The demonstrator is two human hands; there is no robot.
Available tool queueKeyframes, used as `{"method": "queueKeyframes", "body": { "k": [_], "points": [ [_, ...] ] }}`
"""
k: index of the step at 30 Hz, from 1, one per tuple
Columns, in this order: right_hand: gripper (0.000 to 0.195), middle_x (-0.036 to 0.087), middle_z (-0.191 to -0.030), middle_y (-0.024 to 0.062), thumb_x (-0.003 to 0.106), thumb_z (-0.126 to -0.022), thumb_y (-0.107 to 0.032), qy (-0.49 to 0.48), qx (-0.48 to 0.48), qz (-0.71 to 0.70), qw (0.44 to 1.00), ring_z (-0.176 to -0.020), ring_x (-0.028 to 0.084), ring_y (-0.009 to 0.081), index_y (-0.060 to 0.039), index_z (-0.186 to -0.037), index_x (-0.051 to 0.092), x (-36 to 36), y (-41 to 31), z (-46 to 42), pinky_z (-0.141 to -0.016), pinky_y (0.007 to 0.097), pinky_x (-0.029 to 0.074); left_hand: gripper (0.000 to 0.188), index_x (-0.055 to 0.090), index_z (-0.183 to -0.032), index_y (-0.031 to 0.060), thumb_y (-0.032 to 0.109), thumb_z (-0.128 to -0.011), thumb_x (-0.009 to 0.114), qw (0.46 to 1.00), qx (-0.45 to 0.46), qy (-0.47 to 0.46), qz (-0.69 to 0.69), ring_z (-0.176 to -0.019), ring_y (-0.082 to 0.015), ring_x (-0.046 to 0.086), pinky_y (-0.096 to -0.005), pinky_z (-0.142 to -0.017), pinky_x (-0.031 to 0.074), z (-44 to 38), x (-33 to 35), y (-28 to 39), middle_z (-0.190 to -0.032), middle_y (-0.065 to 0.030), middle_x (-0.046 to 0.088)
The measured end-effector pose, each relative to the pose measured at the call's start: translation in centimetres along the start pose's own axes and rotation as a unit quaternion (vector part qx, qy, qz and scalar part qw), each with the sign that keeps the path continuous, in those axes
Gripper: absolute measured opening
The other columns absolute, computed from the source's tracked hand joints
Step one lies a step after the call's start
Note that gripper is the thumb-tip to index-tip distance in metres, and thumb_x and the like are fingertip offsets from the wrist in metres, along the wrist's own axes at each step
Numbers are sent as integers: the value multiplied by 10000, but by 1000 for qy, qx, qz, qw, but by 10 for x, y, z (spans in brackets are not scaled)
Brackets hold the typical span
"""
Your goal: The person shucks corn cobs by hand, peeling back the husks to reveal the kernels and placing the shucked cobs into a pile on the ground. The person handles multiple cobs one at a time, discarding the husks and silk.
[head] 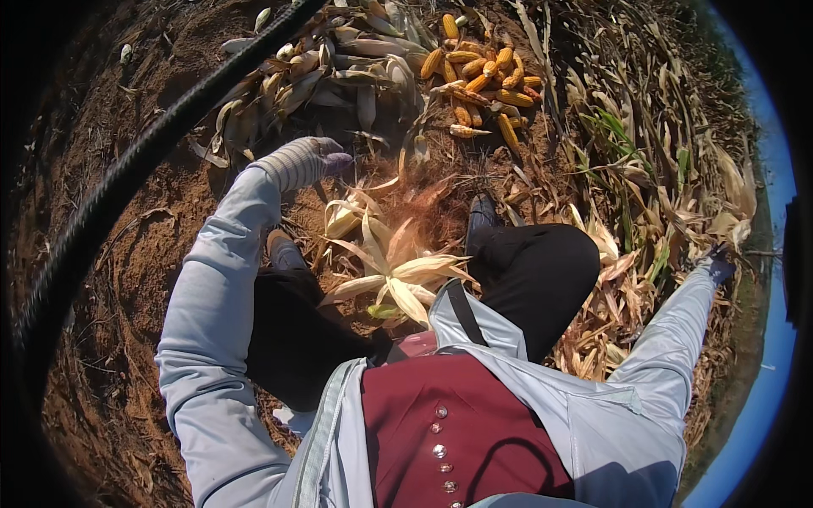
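Observation:
My left hand (pixel 311 162), in a striped glove with purplish fingertips, hovers over bare soil just below the heap of unhusked corn ears (pixel 365 63). Nothing shows in it, and its fingers are slightly apart. Far out to the right, my right hand (pixel 718 263) is at the end of a stretched arm, beside dry corn husks (pixel 730 228). It is small and dark there, so whether it grips a husk is unclear. Between my legs lie peeled pale husks (pixel 394 273), splayed like a star, with reddish corn silk (pixel 425 203) above them.
Husked yellow corn ears (pixel 479 76) form a pile beyond my feet. Dry corn stalks (pixel 635 114) cover the right side, some with green leaves. More loose husks (pixel 597 349) lie by my right leg. A dark blurred cord (pixel 152 133) crosses the upper left.

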State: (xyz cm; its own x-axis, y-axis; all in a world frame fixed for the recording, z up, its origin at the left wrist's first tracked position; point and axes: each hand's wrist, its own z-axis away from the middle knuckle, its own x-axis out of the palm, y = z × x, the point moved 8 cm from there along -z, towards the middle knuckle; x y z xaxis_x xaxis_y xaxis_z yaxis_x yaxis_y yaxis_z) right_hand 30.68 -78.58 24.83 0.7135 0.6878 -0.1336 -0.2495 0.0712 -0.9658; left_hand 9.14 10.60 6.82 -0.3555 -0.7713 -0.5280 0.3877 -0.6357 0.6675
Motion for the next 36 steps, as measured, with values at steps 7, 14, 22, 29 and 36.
{"method": "queueKeyframes", "body": {
  "k": [7, 14, 22, 29, 36],
  "points": [
    [569, 643, -837, 192, 191, -949, -446, 31, -128, -211, 968, -597, 571, 234, -2, -1084, 521, -176, -81, -76, -508, 298, 477, 351, 609, -1082, 71, 358, -887, 558, 994, 103, -38, 1, -800, -189, 596, -315, -723, 481, -15, 28, 0, -909, -92, 647],
    [387, 656, -922, 114, 338, -970, -351, -171, 9, -29, 985, -781, 643, 225, -36, -1020, 558, 189, 144, 22, -640, 321, 533, 355, 597, -1104, 52, 331, -885, 570, 995, 12, -35, -95, -917, -237, 607, -327, -835, 463, 0, 27, -7, -981, -123, 651],
    [343, 606, -921, 102, 512, -921, -278, -566, 97, 39, 818, -724, 595, 179, -38, -1166, 512, 369, 140, 387, -691, 304, 530, 389, 601, -1118, 102, 398, -871, 546, 979, 14, -125, -162, -1002, -300, 575, -378, -875, 435, -13, 43, -35, -1052, -135, 625],
    [437, 591, -1062, 176, 582, -849, -308, -791, -206, 466, 339, -990, 572, 320, -36, -1185, 515, 337, 201, 574, -859, 365, 448, 390, 623, -1072, 111, 427, -871, 514, 944, -171, -116, -257, -939, -293, 606, -390, -812, 465, -81, 15, -131, -981, -108, 648],
    [411, 587, -1096, 179, 592, -832, -280, -724, -215, 539, 372, -1022, 560, 330, -41, -1160, 531, 374, 230, 517, -882, 370, 442, 358, 624, -1078, 130, 404, -877, 512, 956, -189, 65, -215, -1007, -306, 581, -407, -851, 454, -145, -40, -157, -1043, -121, 633]
  ]
}}
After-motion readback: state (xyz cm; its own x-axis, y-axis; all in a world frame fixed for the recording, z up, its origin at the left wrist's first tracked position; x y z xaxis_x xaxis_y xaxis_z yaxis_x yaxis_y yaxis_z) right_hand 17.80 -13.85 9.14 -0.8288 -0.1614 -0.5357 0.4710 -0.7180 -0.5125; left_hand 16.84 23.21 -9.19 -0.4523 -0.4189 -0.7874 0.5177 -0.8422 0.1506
